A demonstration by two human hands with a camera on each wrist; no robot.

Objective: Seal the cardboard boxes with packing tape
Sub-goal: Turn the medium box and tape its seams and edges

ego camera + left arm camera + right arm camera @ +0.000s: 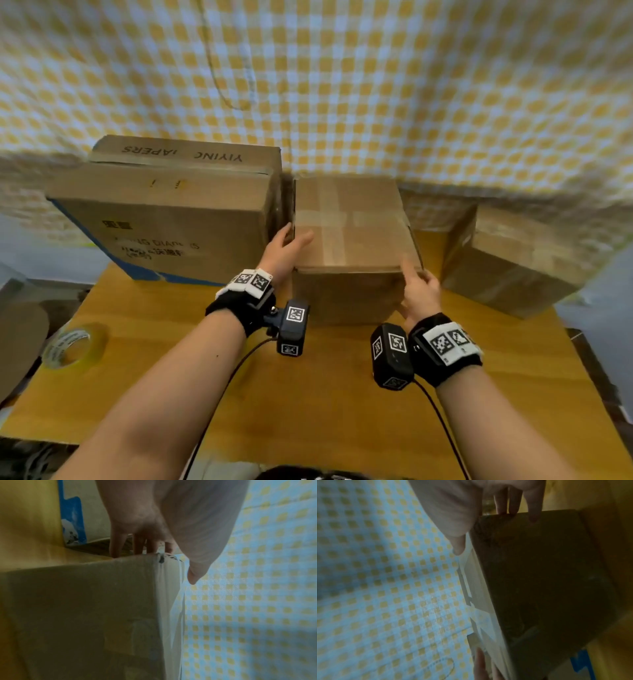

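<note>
A mid-sized cardboard box (pixel 352 233) with a cross of clear tape on its top stands at the middle of the wooden table (pixel 308 394). My left hand (pixel 287 245) holds the box's left top edge, thumb on top and fingers down the side. My right hand (pixel 416 291) grips the near right corner, thumb on the top edge. In the left wrist view my fingers (pixel 118 547) reach over the box (pixel 85 615). In the right wrist view my fingers (pixel 513 507) lie on the dark side of the box (pixel 539 574). A roll of packing tape (pixel 73 346) lies flat at the table's left edge.
A large printed carton (pixel 164 212) stands close against the middle box's left side. Another brown box (pixel 507 260) sits at the right, near the table's edge. A yellow-checked cloth (pixel 376 85) hangs behind all three. Bare tabletop lies in front of the boxes.
</note>
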